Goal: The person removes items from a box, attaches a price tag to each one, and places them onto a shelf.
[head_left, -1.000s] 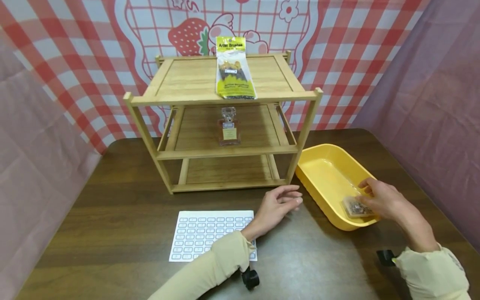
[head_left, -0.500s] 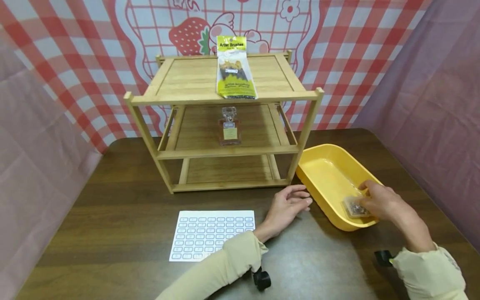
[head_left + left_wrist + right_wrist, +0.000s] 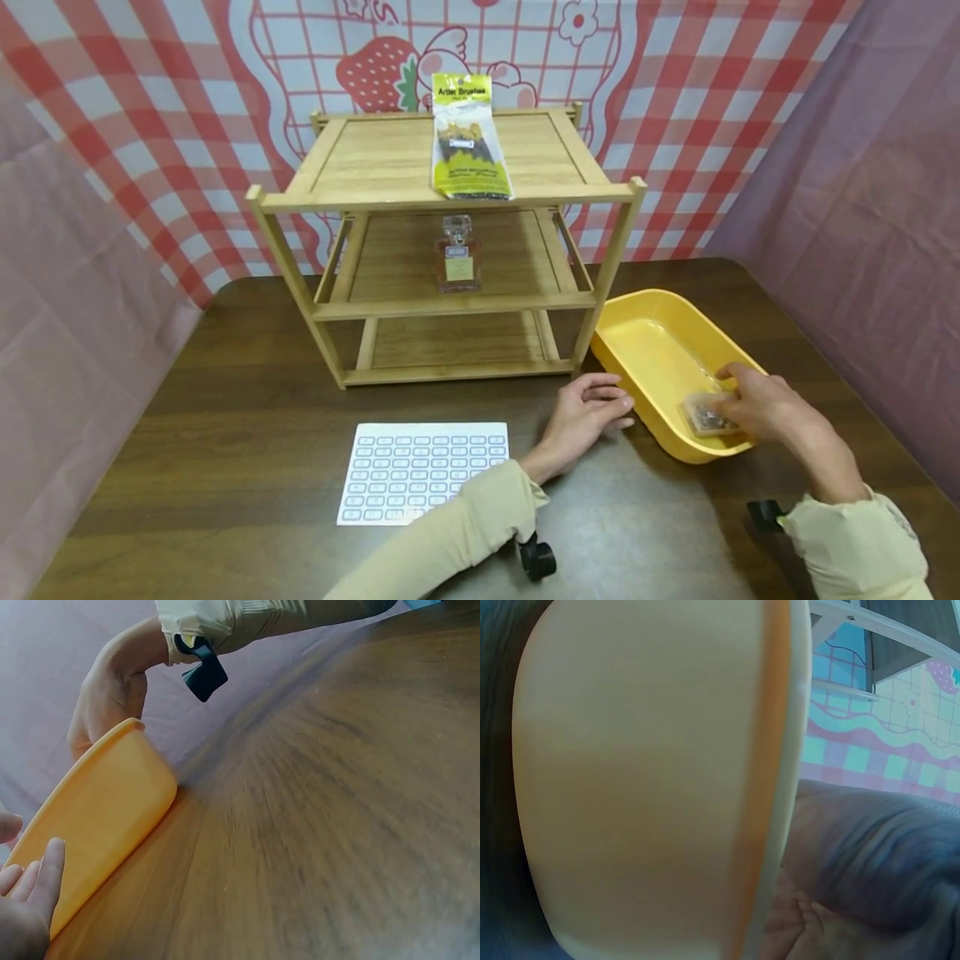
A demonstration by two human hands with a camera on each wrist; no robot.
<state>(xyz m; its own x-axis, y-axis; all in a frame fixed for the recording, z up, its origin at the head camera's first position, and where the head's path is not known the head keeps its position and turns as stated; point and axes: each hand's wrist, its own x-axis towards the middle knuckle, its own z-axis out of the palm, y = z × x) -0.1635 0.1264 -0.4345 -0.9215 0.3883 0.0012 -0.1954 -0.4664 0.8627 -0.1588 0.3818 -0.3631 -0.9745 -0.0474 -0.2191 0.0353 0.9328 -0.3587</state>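
Observation:
A small clear plastic box [image 3: 702,415] with dark little contents lies at the near end of the yellow basin [image 3: 648,329]. My right hand [image 3: 768,404] reaches over the basin's right rim and pinches the box's right side. Part of the box is hidden under the fingers. Just left of the basin is my left hand [image 3: 583,421], fingers loosely bent and holding nothing. In the left wrist view its fingers [image 3: 49,877] are close to the basin's outer wall; whether they touch it I cannot tell. The right wrist view is mostly filled by the basin's wall [image 3: 645,750].
A three-tier wooden shelf [image 3: 442,200] stands behind. Its top bears a packet of artist brushes [image 3: 471,150], its middle tier a perfume bottle [image 3: 458,258]. A sheet of printed labels [image 3: 397,471] lies in front, partly under my left sleeve.
My left hand has moved right, closer to the basin. My right hand has stayed at the clear box, which has shifted only slightly.

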